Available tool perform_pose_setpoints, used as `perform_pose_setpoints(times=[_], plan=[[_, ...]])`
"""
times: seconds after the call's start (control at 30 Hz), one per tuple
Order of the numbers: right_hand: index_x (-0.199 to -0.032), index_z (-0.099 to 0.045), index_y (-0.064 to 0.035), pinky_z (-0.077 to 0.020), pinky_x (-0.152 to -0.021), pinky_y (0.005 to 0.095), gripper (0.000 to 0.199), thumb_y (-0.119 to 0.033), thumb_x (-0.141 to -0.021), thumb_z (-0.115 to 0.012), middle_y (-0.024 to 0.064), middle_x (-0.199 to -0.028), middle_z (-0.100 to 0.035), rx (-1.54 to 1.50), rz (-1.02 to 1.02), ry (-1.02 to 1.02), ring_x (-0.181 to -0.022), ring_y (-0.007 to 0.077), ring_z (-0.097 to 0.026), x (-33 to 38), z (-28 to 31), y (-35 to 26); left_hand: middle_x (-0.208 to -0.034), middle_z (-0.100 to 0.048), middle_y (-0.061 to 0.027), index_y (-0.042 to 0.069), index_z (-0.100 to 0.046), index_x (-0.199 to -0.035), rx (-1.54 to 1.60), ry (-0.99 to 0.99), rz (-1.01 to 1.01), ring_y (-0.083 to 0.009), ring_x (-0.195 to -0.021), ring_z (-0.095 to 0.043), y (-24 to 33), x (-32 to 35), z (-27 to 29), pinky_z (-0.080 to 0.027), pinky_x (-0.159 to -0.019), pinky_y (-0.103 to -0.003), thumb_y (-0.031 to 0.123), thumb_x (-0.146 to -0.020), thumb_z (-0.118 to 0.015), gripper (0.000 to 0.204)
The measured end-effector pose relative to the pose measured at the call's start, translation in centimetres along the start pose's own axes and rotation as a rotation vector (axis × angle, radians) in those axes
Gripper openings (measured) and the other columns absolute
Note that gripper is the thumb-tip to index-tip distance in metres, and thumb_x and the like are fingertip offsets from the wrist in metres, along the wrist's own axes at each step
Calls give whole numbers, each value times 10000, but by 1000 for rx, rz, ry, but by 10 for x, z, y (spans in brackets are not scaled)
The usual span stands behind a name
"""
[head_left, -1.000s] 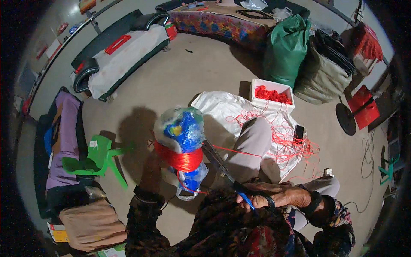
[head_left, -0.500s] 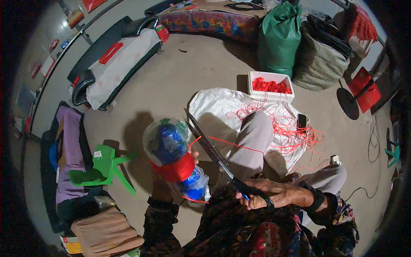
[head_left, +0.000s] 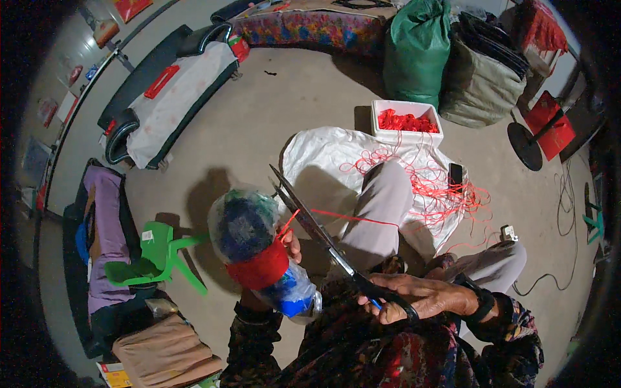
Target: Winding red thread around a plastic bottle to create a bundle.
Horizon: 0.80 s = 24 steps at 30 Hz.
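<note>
My left hand (head_left: 292,247) grips a spool of red cord (head_left: 260,265), wound round the middle of a blue core wrapped in clear plastic. The core's rounded end (head_left: 242,223) points up and away, and its narrower end lies toward my body. Most of my left palm is hidden behind the spool. My right hand (head_left: 417,297) is closed on the black handles of long scissors (head_left: 317,229). Their blades point up and left beside the spool, tips slightly apart. A red cord (head_left: 352,215) runs from the spool past the blades toward my knee.
A white sheet (head_left: 317,145) on the floor carries a tangle of red cord (head_left: 427,184) and a phone (head_left: 455,174). Beyond it stands a white box (head_left: 407,134) of red material. A green chair (head_left: 158,255) is at left; sacks (head_left: 417,55) stand at the back right.
The spool has turned a little and shifted slightly left. The scissors' tips have moved slightly left, and more of my left fingers shows beside the cord. My right hand keeps its grip.
</note>
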State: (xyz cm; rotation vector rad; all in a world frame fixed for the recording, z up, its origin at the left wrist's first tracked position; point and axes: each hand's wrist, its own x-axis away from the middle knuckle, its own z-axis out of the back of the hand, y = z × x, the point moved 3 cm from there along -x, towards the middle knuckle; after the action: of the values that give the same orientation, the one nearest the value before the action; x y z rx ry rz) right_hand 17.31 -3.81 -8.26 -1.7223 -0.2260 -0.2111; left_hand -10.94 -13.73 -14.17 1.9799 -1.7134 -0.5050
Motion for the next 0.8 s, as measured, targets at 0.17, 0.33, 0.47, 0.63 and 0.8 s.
perform_pose_setpoints(times=[0.17,0.33,0.47,0.63,0.8], plan=[[-1405,-337,17,-419,-905,275,613,-345,-954,-540,159,-1297,-479,36,64,-20,-1072,189,-497,6,4,32,-1037,-613,-184,22,-542,-1130,-1,-5,38,-329,-998,-611,-8,-2,-9,-498,-877,-421,532,-885,-537,567],[-1425,-354,-10,-332,-1042,379,784,-563,-891,-508,196,-1364,-452,-85,361,-69,-1204,289,-446,19,-1,-11,-1040,-614,-180,22,-542,-1134,5,6,42,-326,-998,-610,-15,0,-8,-496,-881,-419,528,-885,-538,563],[-1433,-328,17,-324,-1055,397,888,-601,-826,-524,215,-1382,-436,37,139,-74,-1212,305,-442,14,-1,-46,-1043,-614,-177,23,-542,-1137,16,25,37,-323,-999,-610,-21,3,-7,-494,-884,-417,524,-885,-539,561],[-1450,-234,104,-361,-1025,343,1072,-578,-701,-584,222,-1360,-434,-128,-108,-51,-1144,259,-482,15,-7,-56,-1046,-614,-173,23,-542,-1140,29,49,32,-319,-999,-610,-26,10,-8,-492,-889,-415,519,-886,-541,557],[-1427,-291,60,-326,-1051,351,952,-538,-732,-550,204,-1377,-429,-242,84,-48,-1184,260,-451,30,-6,-21,-1050,-614,-169,24,-543,-1144,39,63,22,-315,-1000,-610,-33,10,-8,-490,-893,-414,514,-886,-542,554]])
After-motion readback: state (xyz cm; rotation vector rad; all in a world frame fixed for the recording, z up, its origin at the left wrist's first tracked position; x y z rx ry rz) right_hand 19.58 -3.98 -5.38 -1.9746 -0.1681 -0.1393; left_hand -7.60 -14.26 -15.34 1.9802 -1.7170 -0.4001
